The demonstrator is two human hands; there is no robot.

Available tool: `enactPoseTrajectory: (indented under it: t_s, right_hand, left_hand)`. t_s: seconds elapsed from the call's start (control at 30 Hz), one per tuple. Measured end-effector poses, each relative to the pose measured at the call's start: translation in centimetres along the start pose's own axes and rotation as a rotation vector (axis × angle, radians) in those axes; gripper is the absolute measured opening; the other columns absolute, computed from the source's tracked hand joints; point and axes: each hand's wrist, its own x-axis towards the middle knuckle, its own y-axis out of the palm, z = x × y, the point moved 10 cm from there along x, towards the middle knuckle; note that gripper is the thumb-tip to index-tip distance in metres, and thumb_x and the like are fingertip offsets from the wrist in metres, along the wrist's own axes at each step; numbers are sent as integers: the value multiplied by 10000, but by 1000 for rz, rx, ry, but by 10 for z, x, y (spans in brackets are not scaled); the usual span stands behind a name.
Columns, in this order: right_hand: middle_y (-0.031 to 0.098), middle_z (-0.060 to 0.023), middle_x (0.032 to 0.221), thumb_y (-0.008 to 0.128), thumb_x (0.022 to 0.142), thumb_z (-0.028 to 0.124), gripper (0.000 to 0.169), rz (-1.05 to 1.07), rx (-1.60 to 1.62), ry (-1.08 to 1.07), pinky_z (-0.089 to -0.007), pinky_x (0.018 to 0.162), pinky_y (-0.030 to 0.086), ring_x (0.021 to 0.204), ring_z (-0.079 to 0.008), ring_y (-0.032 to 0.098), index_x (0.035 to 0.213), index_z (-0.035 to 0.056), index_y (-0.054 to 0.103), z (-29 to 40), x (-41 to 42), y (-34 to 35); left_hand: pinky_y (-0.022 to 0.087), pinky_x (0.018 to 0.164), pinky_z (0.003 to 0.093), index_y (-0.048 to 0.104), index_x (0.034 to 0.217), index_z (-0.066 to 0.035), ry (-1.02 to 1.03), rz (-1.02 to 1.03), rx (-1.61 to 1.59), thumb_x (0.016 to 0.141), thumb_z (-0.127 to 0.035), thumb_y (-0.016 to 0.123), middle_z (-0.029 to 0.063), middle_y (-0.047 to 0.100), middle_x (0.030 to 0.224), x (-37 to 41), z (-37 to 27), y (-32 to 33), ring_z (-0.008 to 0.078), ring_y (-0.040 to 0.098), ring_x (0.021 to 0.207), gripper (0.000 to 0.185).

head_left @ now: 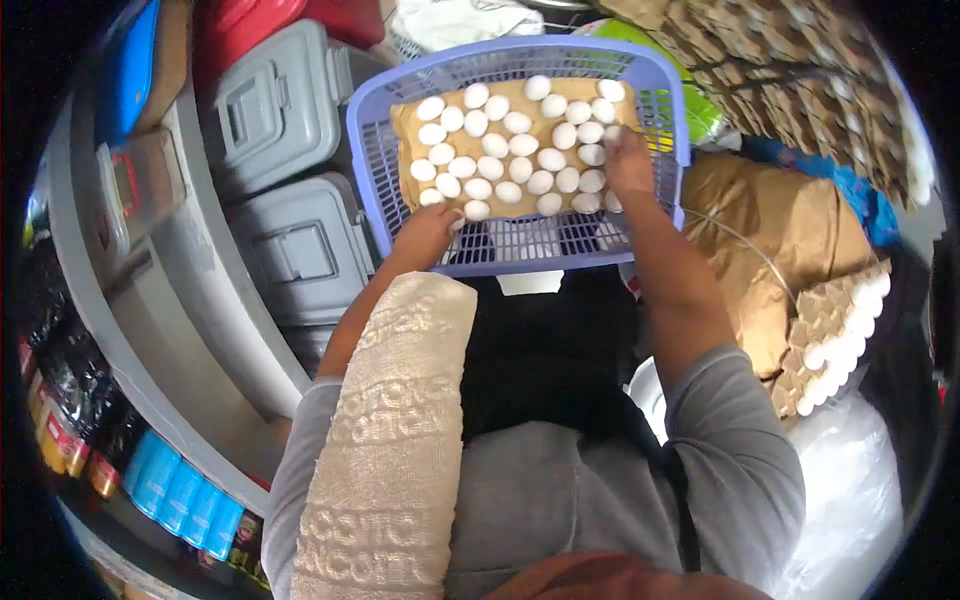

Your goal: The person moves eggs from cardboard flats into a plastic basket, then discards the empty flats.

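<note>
White eggs (520,170) lie spread on brown paper (517,212) in a purple plastic basket (525,266) before me. My left hand (429,234) is at the basket's near left corner, its fingers around an egg (456,220). My right hand (628,161) is over the right side of the paper, with its fingertips at an egg (613,135) that they partly cover; whether it is gripped I cannot tell. A cream towel (390,435) hangs over my left shoulder.
Grey lidded bins (281,105) stand left of the basket, beside a shelf (225,322) with packaged goods. Stacked cardboard egg trays (780,82) are at the upper right. Right of the basket lie a brown paper bundle (772,225) and a tray with eggs (832,341), above a clear plastic bag (847,472).
</note>
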Motion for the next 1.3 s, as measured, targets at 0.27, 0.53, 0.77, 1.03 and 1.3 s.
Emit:
enactPoseTrajectory:
  t_s: [0.27, 0.53, 0.77, 1.03, 1.3]
  right_hand:
    - [660, -228, 1212, 651, 939, 195, 390, 99, 339, 42, -471, 957, 533, 1127, -436, 631, 1284, 16, 621, 43, -124, -177]
    - [690, -174, 1139, 656, 851, 6, 291, -831, -27, 214, -446, 923, 540, 1062, -377, 653, 1142, 22, 661, -73, -312, -463]
    - [601, -211, 1292, 665, 811, 11, 449, -625, -209, 678, -474, 1046, 472, 1213, -405, 560, 1255, 34, 607, -180, -357, -498]
    - [654, -156, 1198, 683, 864, 46, 362, -784, 162, 714, -403, 927, 547, 1106, -341, 634, 1216, 45, 596, -196, -376, -503]
    - [699, -103, 1103, 682, 937, 186, 315, -677, 1149, 804, -311, 755, 555, 887, -173, 682, 1222, 64, 625, -241, -369, -465]
  left_hand:
    - [497, 1044, 457, 660, 1244, -90, 202, -206, -43, 774, -50, 770, 194, 624, 1334, -2, -114, -73, 400, 588, 1245, 485]
    - [494, 1036, 457, 681, 1150, -33, 833, -170, -102, 847, -71, 726, 187, 637, 1313, 64, -432, -144, 402, 607, 1219, 309]
    - [517, 981, 427, 677, 1200, -59, 1350, -21, -26, 812, -109, 750, 136, 655, 1220, 44, -683, -98, 343, 620, 1148, 398]
    - [505, 912, 417, 616, 1091, -79, 1419, 21, 441, 820, -129, 687, 94, 627, 1072, 41, -716, -32, 300, 598, 1078, 285]
    - [556, 797, 391, 619, 1099, -50, 676, 303, -687, 908, -251, 716, 169, 694, 1057, 99, -695, -52, 314, 673, 857, 294]
